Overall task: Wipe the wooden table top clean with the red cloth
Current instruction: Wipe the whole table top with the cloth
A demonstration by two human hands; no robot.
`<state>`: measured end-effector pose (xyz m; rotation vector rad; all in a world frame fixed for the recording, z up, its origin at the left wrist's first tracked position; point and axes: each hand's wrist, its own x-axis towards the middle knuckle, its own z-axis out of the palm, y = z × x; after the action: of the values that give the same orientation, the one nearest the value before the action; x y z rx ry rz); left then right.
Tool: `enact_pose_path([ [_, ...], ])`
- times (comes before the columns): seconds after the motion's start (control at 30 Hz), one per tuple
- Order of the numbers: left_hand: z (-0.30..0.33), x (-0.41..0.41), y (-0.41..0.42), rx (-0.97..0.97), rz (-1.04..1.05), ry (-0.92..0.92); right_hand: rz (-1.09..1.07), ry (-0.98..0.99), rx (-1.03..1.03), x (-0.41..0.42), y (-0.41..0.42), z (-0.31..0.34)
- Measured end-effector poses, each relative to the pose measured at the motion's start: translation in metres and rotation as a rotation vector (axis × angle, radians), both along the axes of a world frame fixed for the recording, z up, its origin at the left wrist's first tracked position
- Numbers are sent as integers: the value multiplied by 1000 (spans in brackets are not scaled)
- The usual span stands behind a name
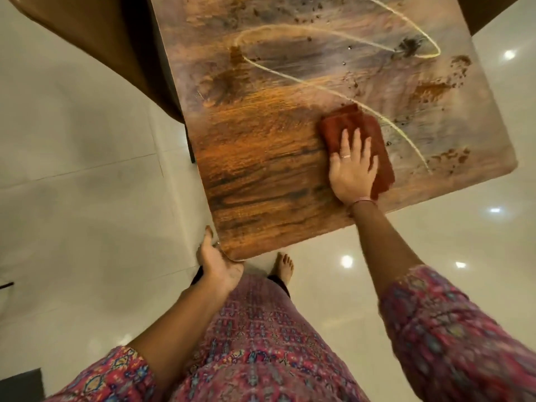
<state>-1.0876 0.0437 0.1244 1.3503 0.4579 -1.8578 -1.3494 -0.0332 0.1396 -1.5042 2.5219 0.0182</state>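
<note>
The wooden tabletop (261, 158) fills the upper middle of the frame, turned so that one rounded corner points down toward the person near the lower centre. The right hand (352, 169) lies flat with fingers spread on the red cloth (368, 132), pressing it to the wood without gripping it; the folded cloth sits right of centre, well inside the tabletop but nearer its lower right edge than any other. The left hand (216, 265) is cupped around the near corner, thumb along the left edge and fingers curled under the rim, grasping the tabletop itself. To the left of and below the cloth the wood is a clear, warm orange-brown, bare all the way to the left and lower edges. Above and to the right of the cloth the surface looks greyish and smeared, crossed by pale curved streaks (333, 36), with brown crumbly patches (429, 92) near the right edge and dark specks (316, 5) toward the top of the frame. A dark brown piece of furniture (95, 44) stands close against the tabletop's upper left edge, and another dark shape touches the upper right corner of the frame. Glossy pale floor tiles (72, 169) lie open on the left and at lower right, dotted with light reflections. A bare foot (282, 266) stands just below the near corner, above the patterned pink clothing (261, 343).
</note>
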Motion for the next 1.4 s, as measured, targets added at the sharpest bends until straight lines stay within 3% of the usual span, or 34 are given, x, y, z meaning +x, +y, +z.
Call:
enact_pose_path([
  [0.07, 0, -13, 12, 23, 182, -3, 82, -7, -51, 45, 12, -6],
  [0.17, 0, -42, 28, -63, 317, 15, 538, -143, -111, 111, 79, -11],
  [0.23, 3, -58, 35, -143, 358, 16, 763, -211, -85, 106, 111, -9],
  [0.3, 6, -71, 40, -131, 420, 39, 847, -197, -70, 61, 122, -7],
  [0.4, 8, -84, 45, -89, 469, 63, 730, -135, -24, -26, 113, 1],
  [0.5, 11, -98, 54, -93, 473, 97, 454, -107, 17, -90, 82, 3],
  [0.57, 13, -111, 60, -94, 442, 125, 228, -87, 0, -86, 61, 3],
  [0.63, 15, -125, 63, -90, 392, 147, 135, -33, -5, -49, 59, 0],
  [0.77, 18, -141, 64, -59, 256, 145, 623, -215, 0, 34, 120, -1],
  [0.87, 19, -138, 62, -39, 236, 157, 811, -249, 29, 5, 133, 1],
  [0.93, 19, -136, 60, -45, 266, 167, 731, -209, 23, -33, 115, 1],
  [1.03, 23, -136, 61, -51, 284, 170, 402, -167, -2, -81, 65, 2],
  [1.17, 27, -140, 64, -95, 280, 149, 72, -108, -12, -63, 15, -1],
  [1.23, 28, -144, 64, -98, 259, 115, 156, -69, -17, -26, 24, -4],
  [1.33, 31, -147, 58, -79, 203, 87, 528, -153, -10, 17, 79, -2],
  [1.4, 32, -148, 54, -62, 181, 80, 650, -216, -1, 11, 107, -1],
])
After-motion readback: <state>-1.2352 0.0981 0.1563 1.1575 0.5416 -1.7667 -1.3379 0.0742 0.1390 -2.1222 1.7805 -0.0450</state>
